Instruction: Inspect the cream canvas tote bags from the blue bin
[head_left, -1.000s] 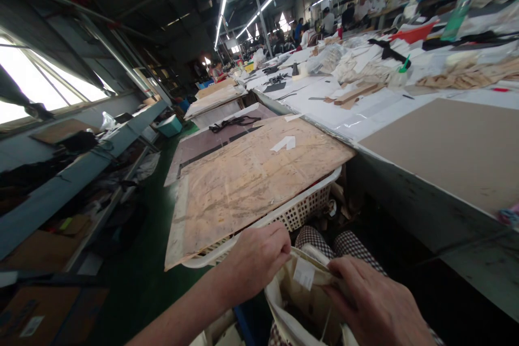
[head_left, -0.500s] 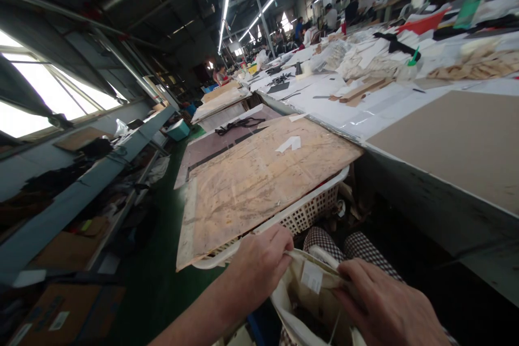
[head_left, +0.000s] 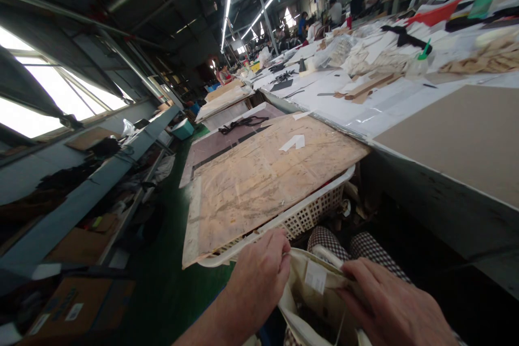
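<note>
A cream fabric bag (head_left: 298,311) is held over my lap, its mouth facing up toward me. My left hand (head_left: 265,267) pinches the left side of its rim, fingers closed. On the right side, my right hand (head_left: 393,300) grips the rim with the thumb inside and the fingers over the outside. A white label (head_left: 315,277) shows on the inner wall between my hands. The inside of the bag is dark, and what lies at the bottom cannot be made out. Below it are my checked trousers (head_left: 328,240).
A worn wooden board (head_left: 263,184) lies on a white plastic basket (head_left: 316,208) just ahead. To the right runs a long table (head_left: 357,113) with fabric, paper and a green-capped bottle (head_left: 419,62). Shelving (head_left: 81,189) and a cardboard box (head_left: 77,308) stand left.
The view has shifted slightly, so the surroundings sit a little further right. Both hands keep their hold on the bag's rim, with hardly any movement.
</note>
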{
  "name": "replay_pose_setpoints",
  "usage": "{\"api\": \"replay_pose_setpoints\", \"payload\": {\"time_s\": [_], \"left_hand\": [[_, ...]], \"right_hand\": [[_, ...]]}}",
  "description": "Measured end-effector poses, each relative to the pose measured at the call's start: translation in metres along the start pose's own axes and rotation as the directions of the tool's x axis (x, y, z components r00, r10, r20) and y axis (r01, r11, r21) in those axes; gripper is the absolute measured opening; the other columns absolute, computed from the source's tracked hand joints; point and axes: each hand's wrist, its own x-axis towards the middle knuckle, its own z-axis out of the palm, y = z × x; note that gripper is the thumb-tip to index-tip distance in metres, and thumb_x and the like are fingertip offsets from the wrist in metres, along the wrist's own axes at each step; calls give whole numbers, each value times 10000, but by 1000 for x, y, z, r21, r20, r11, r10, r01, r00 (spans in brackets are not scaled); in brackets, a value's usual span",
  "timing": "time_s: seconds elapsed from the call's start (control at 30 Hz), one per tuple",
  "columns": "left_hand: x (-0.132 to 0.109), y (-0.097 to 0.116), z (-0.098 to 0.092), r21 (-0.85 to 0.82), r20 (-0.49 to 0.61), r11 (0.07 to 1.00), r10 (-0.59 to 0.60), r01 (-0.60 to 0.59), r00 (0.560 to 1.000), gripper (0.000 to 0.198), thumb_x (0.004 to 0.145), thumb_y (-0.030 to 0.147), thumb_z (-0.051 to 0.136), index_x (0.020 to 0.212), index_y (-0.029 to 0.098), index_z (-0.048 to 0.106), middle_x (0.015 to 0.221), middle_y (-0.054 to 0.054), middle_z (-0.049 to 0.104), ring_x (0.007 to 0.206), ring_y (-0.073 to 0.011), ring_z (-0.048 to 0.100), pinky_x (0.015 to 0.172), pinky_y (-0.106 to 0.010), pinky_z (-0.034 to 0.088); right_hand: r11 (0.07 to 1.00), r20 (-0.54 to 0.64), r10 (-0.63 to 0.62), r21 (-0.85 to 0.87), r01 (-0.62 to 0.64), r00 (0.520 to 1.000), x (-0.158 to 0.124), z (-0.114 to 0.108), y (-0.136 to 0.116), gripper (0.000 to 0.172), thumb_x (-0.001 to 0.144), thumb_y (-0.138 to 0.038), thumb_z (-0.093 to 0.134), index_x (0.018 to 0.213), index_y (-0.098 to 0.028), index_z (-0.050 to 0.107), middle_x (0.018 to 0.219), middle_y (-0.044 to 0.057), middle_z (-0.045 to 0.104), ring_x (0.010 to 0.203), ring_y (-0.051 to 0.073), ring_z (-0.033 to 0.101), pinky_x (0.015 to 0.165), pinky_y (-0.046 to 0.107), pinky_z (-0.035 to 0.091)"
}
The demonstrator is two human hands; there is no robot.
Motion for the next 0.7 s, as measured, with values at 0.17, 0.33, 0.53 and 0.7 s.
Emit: {"api": "replay_pose_setpoints", "payload": {"time_s": [0.17, 0.33, 0.53, 0.7], "left_hand": [[0, 0, 0, -24, -13, 999, -27, 27, 1000, 115, 834, 96, 489, 769, 190, 504, 1012, -61, 664, 923, -212, 631, 819, -339, 511], [3, -3, -4, -59, -34, 998, 30, -32, 999, 128, 774, 62, 520, 746, 187, 506, 1033, -27, 673, 913, -184, 635, 757, -281, 490], [4, -6, -8, -151, -21, 976, 157, -159, 987, 163, 780, 29, 509, 769, 191, 493, 1087, -7, 653, 1017, -158, 602, 861, -275, 447], [0, -8, -10, -153, 49, 973, 184, -175, 982, 184, 773, 19, 523, 798, 192, 466, 1096, 5, 625, 1028, -138, 583, 887, -252, 433]], "right_hand": [[1000, 8, -1, 15, 1, 1000, -1, 1, -1, 38, 898, -226, 503, 931, -244, 493, 739, -34, 593, 581, 119, 641, 454, 203, 470], [1000, -9, 7, 21, -7, 1000, -2, 4, 1, 55, 898, -223, 502, 948, -243, 493, 753, -40, 607, 593, 116, 650, 466, 208, 474], [999, -16, 49, 6, -49, 999, -4, 1, 3, 53, 887, -227, 506, 922, -254, 476, 729, -55, 607, 556, 122, 645, 444, 220, 471], [997, -3, 76, 11, -76, 997, -2, -2, 2, 16, 918, -249, 471, 922, -264, 467, 734, -57, 618, 569, 126, 659, 431, 219, 474]]}}
